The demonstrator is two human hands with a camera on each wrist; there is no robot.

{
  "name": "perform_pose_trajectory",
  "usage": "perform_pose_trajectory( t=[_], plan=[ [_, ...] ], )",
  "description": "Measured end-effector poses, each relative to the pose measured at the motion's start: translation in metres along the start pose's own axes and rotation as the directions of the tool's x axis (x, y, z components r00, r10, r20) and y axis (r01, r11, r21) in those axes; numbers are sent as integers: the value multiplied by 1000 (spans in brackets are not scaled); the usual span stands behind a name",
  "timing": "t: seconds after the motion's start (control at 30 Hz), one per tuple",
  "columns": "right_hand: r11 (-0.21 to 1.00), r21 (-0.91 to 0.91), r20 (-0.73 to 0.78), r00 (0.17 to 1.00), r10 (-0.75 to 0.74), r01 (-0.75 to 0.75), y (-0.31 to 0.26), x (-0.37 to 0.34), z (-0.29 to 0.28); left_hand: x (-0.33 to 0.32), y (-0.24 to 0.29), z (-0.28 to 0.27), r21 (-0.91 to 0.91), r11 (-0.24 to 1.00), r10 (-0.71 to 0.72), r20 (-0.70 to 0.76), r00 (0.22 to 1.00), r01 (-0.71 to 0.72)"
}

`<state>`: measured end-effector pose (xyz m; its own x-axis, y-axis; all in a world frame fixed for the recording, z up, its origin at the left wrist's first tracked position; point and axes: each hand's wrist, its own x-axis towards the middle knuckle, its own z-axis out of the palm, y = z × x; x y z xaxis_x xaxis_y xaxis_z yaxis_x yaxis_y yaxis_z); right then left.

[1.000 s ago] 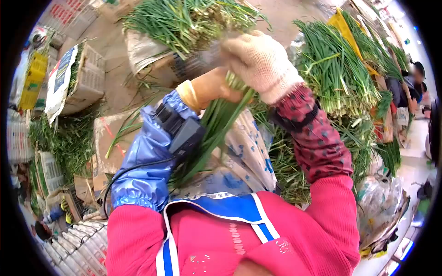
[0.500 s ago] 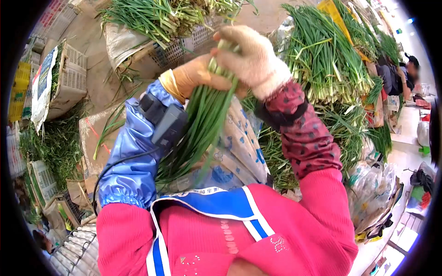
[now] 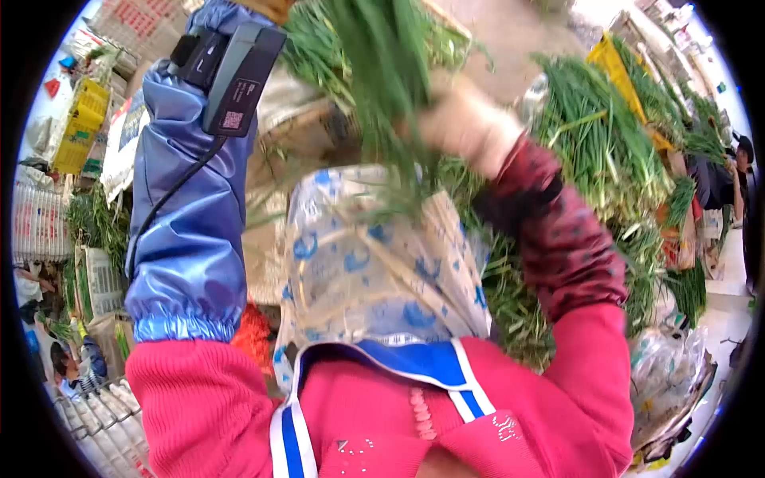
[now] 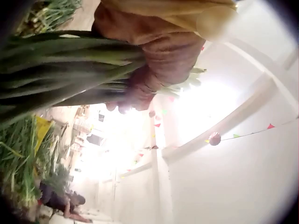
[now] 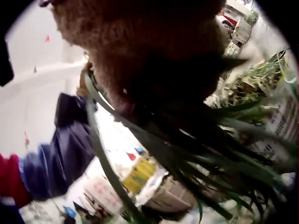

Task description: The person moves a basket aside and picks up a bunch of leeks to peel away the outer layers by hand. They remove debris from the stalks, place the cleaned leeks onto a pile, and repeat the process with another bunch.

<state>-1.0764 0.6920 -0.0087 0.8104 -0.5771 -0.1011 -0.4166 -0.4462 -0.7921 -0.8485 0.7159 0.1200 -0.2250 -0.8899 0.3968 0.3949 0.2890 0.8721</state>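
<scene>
My left hand (image 4: 163, 60), in a tan glove, is raised at the top edge of the head view, mostly cut off there. Its fingers curl round a bunch of scallions (image 4: 70, 70), close to the pale cut-looking ends. The long green leaves (image 3: 382, 64) hang down in front of me, blurred. My right hand (image 3: 462, 123), in a pale knit glove, is blurred beside these leaves. In the right wrist view the dark knit glove (image 5: 140, 37) closes over the leaves, which fan out below it; its fingertips are in shadow.
A patterned plastic sheet (image 3: 358, 263) covers my lap. Scallion piles lie ahead and at the right (image 3: 598, 135), beside loose trimmings (image 3: 518, 295). Crates stand at the left, one yellow (image 3: 80, 123). Another person (image 4: 65, 200) is at the far right side.
My left hand has lifted the bunch up and forward, the leaves now hanging before me instead of across my lap. The right hand has gone from the pale ends to the leaves.
</scene>
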Motion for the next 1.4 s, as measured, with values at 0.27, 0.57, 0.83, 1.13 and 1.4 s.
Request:
perform_pose_trajectory(
  t=[0.27, 0.57, 0.83, 1.13, 1.4],
  plan=[
    [585, -755, -92, 931, 354, -297, 62, -26, -50, -40, 24, -111, 58, 998, -20, -286, 958, 38],
    [978, -206, -274, 959, -65, 8, -117, -20, -3, -67, -51, -13, -9, 961, 199, -673, 712, -277],
    [812, -583, -117, 991, -61, -19, -31, -12, 81, -145, -152, 40, -415, 737, -303, -908, 288, -533],
    [697, -690, 166, 980, -109, 195, -56, 3, 88, -385, -160, -99, 255, 753, 246, -964, -100, -606],
    [682, -546, 392, 868, -305, 486, -135, 91, 177, -565, -298, -95, -236, 587, 169, -900, -402, 775]
  ],
)
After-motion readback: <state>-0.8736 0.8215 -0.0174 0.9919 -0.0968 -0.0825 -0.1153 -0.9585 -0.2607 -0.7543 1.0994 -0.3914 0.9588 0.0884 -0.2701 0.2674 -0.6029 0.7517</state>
